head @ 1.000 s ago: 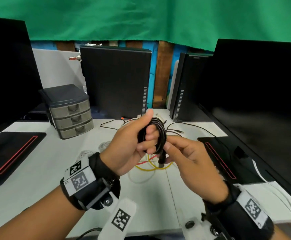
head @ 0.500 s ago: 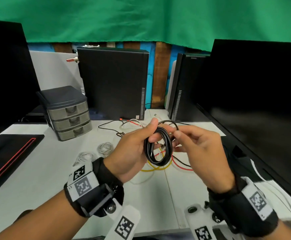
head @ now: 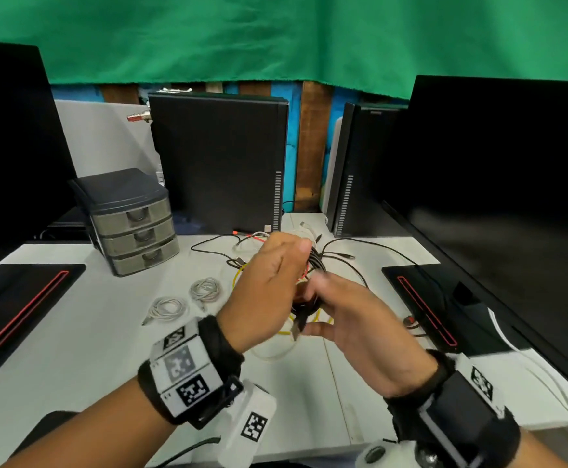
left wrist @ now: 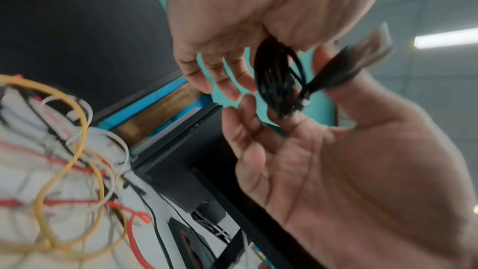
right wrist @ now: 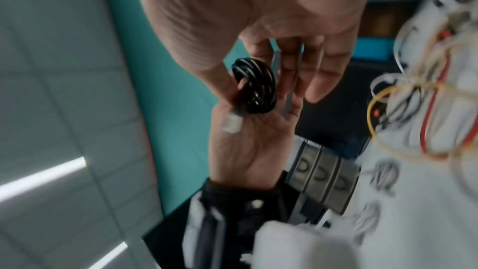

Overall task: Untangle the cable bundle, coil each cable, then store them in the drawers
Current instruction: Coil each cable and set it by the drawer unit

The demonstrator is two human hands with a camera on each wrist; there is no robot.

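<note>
A black cable, wound into a small coil (head: 313, 265), hangs between both hands above the table's middle. My left hand (head: 269, 282) pinches the coil's (left wrist: 275, 81) upper part between thumb and fingers. My right hand (head: 350, 315) grips the coil's (right wrist: 254, 87) lower end, and the USB plug (head: 297, 327) sticks out below. Under the hands lies a tangle of yellow (head: 242, 275), red, white and thin black cables (head: 343, 255). Two coiled white cables (head: 169, 307) (head: 206, 288) lie to the left. The grey three-drawer unit (head: 134, 224) stands at the back left, all drawers closed.
Two black computer towers (head: 218, 163) (head: 360, 170) stand at the back. A large monitor (head: 495, 197) fills the right side and another (head: 5, 146) the left, each with a red-striped black base (head: 22, 309) (head: 424, 298). A white cable (head: 529, 363) runs along the right front.
The coil has turned from face-on to edge-on. My left hand now covers it from the left, and my right hand has dropped from its top to its lower end, where the plug hangs out.
</note>
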